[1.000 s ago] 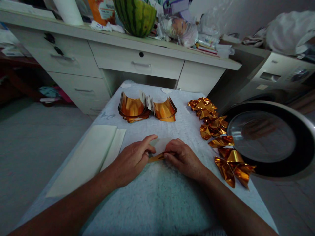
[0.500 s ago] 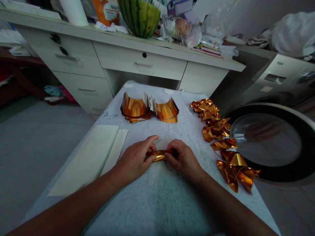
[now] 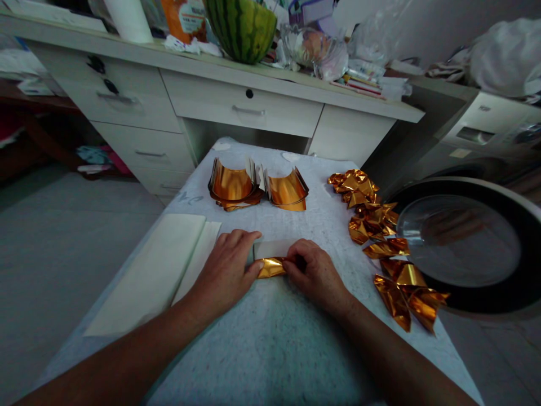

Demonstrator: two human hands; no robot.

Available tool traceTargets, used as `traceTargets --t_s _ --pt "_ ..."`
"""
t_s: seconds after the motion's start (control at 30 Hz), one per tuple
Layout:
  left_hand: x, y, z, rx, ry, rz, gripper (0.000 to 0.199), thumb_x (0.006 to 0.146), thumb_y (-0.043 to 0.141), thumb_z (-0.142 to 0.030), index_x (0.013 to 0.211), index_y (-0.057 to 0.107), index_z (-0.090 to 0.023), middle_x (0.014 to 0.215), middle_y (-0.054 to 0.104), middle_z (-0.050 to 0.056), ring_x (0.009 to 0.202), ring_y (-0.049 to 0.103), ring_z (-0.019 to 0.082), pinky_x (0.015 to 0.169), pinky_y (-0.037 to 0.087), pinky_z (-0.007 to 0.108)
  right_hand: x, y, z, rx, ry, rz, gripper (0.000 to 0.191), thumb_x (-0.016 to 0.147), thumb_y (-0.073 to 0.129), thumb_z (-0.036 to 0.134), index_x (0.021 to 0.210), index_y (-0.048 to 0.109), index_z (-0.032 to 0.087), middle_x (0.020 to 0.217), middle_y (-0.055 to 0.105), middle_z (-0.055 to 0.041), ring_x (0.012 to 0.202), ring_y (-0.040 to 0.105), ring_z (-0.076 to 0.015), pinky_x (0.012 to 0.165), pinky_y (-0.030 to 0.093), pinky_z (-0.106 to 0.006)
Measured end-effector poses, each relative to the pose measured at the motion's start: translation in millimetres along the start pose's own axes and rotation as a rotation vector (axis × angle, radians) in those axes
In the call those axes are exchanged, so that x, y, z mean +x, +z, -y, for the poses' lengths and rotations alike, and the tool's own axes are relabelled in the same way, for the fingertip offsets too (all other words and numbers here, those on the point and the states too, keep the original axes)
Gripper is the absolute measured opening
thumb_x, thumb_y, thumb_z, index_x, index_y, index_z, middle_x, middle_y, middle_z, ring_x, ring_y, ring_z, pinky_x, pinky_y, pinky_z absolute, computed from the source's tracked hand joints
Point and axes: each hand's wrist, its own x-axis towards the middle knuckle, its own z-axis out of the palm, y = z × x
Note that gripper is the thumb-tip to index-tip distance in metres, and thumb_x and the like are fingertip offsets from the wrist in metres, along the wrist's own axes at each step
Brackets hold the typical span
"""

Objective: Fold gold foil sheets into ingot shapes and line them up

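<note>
The right hand [image 3: 315,272] pinches the right end of a partly folded gold sheet [image 3: 271,268] on the worktop [image 3: 270,344]; the left hand [image 3: 226,265], grip wide, thumbs its left end. Curved gold stacks [image 3: 232,184] sit beyond, pale sheets [image 3: 154,268] left.

Gold is noted on the near edge of the paper [image 3: 271,268], pale grey on its flat part. Copper-gold is shared by the curved sheets [image 3: 231,185] and the foil pieces [image 3: 372,219]. The cloth [image 3: 262,344] is speckled — pale blue-grey; the watermelon [image 3: 242,32] is striped — dark and light green.
</note>
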Motion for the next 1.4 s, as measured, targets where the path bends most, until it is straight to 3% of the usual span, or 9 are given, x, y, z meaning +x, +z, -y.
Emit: traceTargets --t_s 0.2,0.4,0.6,0.9,1.4 --pt "1.5 -4.2 -4.6 0.079 -0.077 0.0 0.036 0.08 0.068 -0.032 0.11 0.061 -0.014 0.103 0.056 0.011 0.102 0.05 0.031 0.092 0.046 0.046 -0.3 -1.1 1.1 -0.003 0.011 0.011 0.014 0.079 0.063 0.008 0.074 0.056 0.019 0.073 0.056 0.0003 0.071 0.051 -0.0148 0.067 0.038 -0.027" --pt "0.7 -6.5 -5.1 0.104 -0.092 0.023 0.019 0.079 0.068 -0.033 0.088 0.061 -0.018 0.094 0.054 0.008 0.094 0.049 0.028 0.084 0.046 0.043 0.2 -0.8 1.0 -0.022 0.008 0.016 0.014 0.08 0.063 0.009 0.074 0.055 0.019 0.073 0.056 0.0004 0.071 0.051 -0.0148 0.067 0.038 -0.027" --pt "1.9 -1.3 -1.6 0.043 -0.091 -0.003 0.019 0.078 0.07 -0.032 0.088 0.06 -0.019 0.096 0.054 0.007 0.095 0.049 0.028 0.084 0.045 0.042 -0.1 -1.0 0.5 -0.029 0.014 0.019 0.014 0.08 0.064 0.009 0.074 0.056 0.018 0.074 0.057 0.0003 0.071 0.051 -0.0147 0.066 0.038 -0.027" --pt "0.6 -0.3 -9.0 -0.069 -0.022 0.002 0.015 0.081 0.061 -0.015 0.089 0.051 -0.022 0.094 0.056 0.003 0.092 0.05 0.024 0.081 0.042 0.038 0.0 0.3 -1.8 -0.024 -0.003 0.01 0.014 0.08 0.064 0.009 0.075 0.055 0.019 0.074 0.056 0.001 0.071 0.051 -0.0143 0.067 0.038 -0.027" --pt "-0.8 -3.2 -12.5 -0.054 -0.044 0.027 0.014 0.082 0.059 -0.014 0.091 0.05 -0.021 0.093 0.059 0.005 0.091 0.052 0.025 0.08 0.044 0.04 -0.7 -0.1 -1.7 -0.026 0.033 0.016 0.01 0.083 0.062 0.013 0.076 0.057 0.019 0.074 0.058 0.0 0.072 0.053 -0.0152 0.066 0.039 -0.027"
